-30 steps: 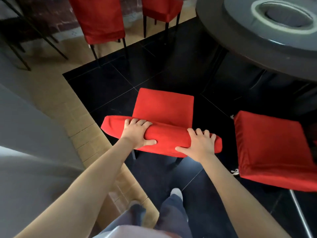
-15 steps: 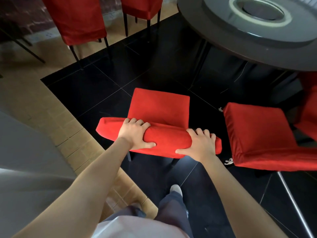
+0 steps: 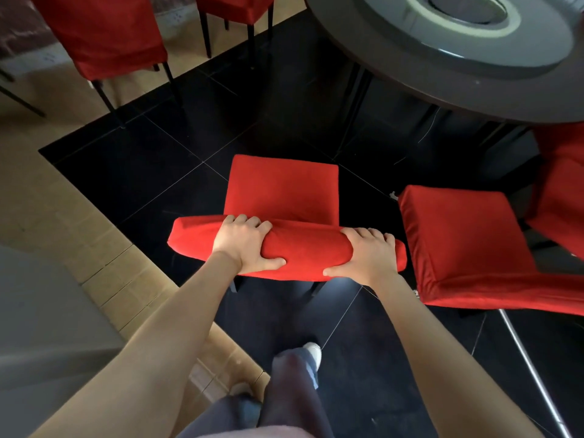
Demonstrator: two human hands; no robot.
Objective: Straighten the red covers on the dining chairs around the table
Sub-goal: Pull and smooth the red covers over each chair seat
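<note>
Fingers [image 3: 249,223] of the left hand [image 3: 245,245] curled over the top of the red-covered chair back [image 3: 303,252], the thumb pressed into the near face of the cover, while the right hand [image 3: 368,256] gripped the same rounded top edge just beside it, fingers draped over the far side and thumb pointing inward along the near face. Beyond them the round dark table [image 3: 410,67] filled the upper right, a grey turntable [image 3: 474,36] on top of it. Black floor tiles [image 3: 158,172] spread under the chairs, meeting tan tiles [image 3: 47,210] on the left. That gripped chair stood in the middle of the view, its red seat [image 3: 282,184] facing the table. Another red-covered chair [image 3: 464,245] sat just to the right, and two more, one at the upper left [image 3: 101,33] and one beside it [image 3: 237,7], stood well apart at the far edge. Smallest, a white shoe tip [image 3: 313,347] showed below the hands.
</note>
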